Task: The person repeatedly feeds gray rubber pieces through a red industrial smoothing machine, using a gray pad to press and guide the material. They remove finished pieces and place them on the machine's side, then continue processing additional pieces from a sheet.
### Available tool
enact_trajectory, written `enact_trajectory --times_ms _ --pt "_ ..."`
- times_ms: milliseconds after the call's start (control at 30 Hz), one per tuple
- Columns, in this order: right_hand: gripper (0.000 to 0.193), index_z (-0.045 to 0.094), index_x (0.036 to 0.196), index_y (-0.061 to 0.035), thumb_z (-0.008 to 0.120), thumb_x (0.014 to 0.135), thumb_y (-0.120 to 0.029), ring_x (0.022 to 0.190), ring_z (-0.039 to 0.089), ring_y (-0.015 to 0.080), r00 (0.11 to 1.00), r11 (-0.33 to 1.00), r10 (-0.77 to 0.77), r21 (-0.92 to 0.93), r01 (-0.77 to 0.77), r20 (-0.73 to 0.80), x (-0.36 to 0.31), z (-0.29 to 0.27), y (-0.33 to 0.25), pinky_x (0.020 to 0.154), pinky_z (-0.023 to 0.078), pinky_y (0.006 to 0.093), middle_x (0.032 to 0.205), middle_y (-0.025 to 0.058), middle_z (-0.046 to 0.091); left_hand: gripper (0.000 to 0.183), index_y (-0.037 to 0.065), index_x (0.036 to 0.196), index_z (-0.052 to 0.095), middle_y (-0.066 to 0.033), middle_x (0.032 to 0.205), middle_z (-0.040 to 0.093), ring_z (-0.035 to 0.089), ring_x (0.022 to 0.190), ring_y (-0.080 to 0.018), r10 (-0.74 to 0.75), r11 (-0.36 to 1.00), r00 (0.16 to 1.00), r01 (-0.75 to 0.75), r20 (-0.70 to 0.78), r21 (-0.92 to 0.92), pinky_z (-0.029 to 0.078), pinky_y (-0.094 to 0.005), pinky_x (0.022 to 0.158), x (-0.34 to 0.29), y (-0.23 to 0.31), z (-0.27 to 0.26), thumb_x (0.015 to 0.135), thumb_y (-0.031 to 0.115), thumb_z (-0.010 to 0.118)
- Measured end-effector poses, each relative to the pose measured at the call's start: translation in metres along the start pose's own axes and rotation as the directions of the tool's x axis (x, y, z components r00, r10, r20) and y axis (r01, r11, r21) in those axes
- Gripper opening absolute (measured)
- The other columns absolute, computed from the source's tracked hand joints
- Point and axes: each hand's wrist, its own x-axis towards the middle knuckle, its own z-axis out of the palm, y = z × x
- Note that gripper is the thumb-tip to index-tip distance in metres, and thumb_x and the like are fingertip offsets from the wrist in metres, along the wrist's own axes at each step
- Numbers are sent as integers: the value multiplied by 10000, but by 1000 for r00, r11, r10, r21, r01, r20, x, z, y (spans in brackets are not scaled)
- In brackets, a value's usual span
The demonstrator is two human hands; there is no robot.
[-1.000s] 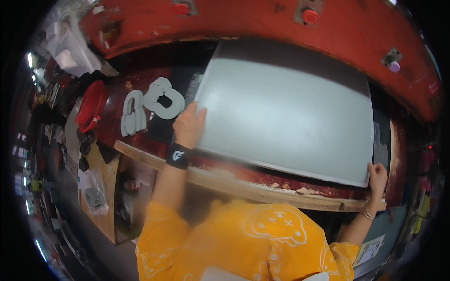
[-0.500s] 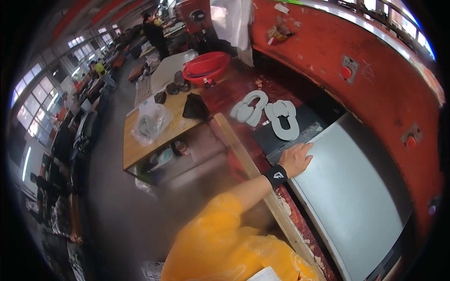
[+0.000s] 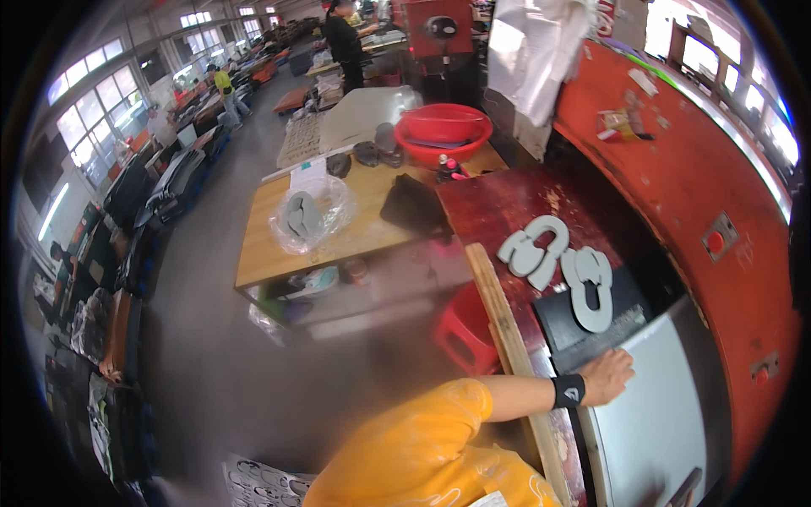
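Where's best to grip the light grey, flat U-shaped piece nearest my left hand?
Probably pinch the U-shaped piece by its rounded near end, from the side of your left hand: that curve lies clear of the overlapping light grey pieces.

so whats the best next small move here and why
Probably press the left hand on the grey sheet to steady it: the hand is at the sheet's left end, near the black board, and a dark object, too unclear to name, shows near the picture's lower edge.

Smooth sheet [image 3: 657,406], perhaps foam; glossy plastic basins [image 3: 441,128].
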Motion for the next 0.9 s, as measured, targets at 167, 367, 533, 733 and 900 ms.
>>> enact_trajectory --times_ms 167,367,533,733,900 --pt "577 468 1356 10 657 811 10 1055 568 266 989 858 -142 502 107 32 55 106 -106 957 415 359 1239 148 581 435 19 1151 590 -139 1206 517 431 1181 -283 68 975 994 -47 90 -218 372 -424 951 -17 -18 -5 770 219 656" --pt "607 476 1336 25 712 783 -65 1236 476 299 949 941 -316 122 314 -10 62 140 -178 1076 335 389 1335 203 516 471 40 1180 584 -127 1344 455 338 1331 -272 72 916 993 -31 88 -400 376 -439 943 -41 -38 -14 766 237 689" --pt "675 428 1359 44 736 795 -161 1284 428 334 916 915 -400 -53 401 27 85 145 -154 1097 309 416 1379 231 457 448 29 1121 601 -134 1312 469 348 1319 -281 114 878 993 -79 45 -472 381 -433 928 -40 -43 -14 718 180 726" --pt "860 417 1381 19 751 748 -458 1331 344 418 887 841 -460 -304 448 35 134 157 -113 1101 292 493 1431 287 366 391 28 1067 616 -139 1284 483 365 1304 -298 95 865 995 -74 17 -496 377 -438 934 -42 -42 -16 707 140 720" --pt "868 442 1378 -4 755 722 -480 1326 346 421 875 851 -484 -239 468 -12 137 161 -106 1102 273 501 1441 273 361 371 38 1050 616 -137 1273 485 378 1293 -308 74 862 997 -57 14 -504 366 -440 962 -40 -41 -19 700 123 708"
